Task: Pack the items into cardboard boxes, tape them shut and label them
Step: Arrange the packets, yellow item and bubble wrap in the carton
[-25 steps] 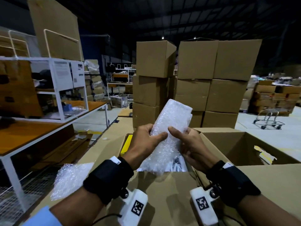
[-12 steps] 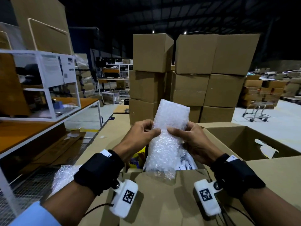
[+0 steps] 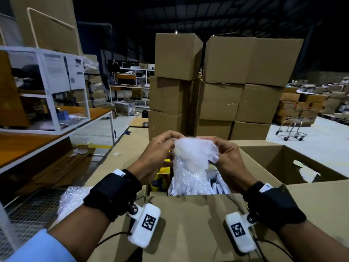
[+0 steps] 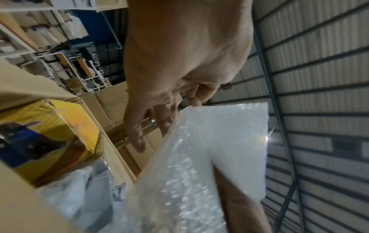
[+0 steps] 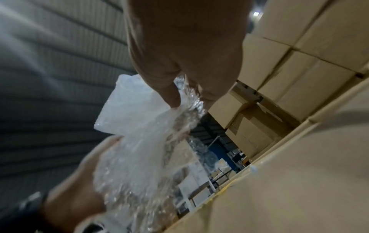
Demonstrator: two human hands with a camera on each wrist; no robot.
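No text is legible; the sheets [image 3: 56, 70] on the white shelf are too blurred

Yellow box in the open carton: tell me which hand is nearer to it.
Left. The left hand grips the bubble wrap just above the yellow box. The right hand grips the wrap's other edge, across the wrap from the box.

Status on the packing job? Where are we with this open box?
Done: a yellow item and white bagged goods already sit in the open box. In hand: left hand and right hand both grip the bubble wrap above it. Left: flaps still up, with no tape or label visible.
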